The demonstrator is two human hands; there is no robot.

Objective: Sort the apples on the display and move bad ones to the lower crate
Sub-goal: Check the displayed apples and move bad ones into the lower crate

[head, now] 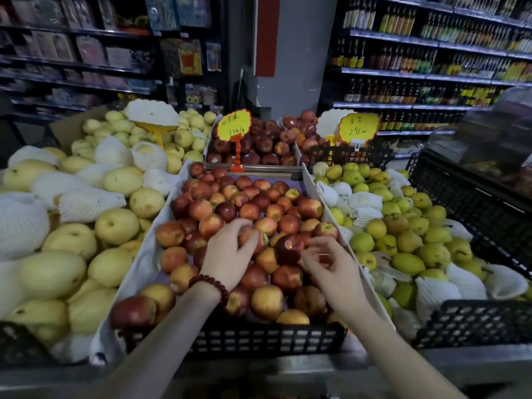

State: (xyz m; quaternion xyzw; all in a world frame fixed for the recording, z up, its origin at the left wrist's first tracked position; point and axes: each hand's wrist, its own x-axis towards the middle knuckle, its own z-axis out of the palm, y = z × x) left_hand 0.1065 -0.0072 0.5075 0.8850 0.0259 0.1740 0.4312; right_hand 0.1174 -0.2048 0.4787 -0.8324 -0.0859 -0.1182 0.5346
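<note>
Over middle crate [259, 338] of red apples [253, 211]: left hand [230, 254] curled round one apple [254, 240], right hand [331, 266] loosely curled, fingertips at dark apple [289, 249], holding nothing. Turn each fruit fully, check for bruises, lift without rolling neighbours. Lower crate not visible.

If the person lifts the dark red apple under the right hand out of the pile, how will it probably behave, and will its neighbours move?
The dark red apple looks round and glossy, so it may slip or roll if gripped loosely. It seems firm, not soft. Neighbouring apples lean against it, so some may shift or roll into the gap. The right hand hovers beside it.
</note>
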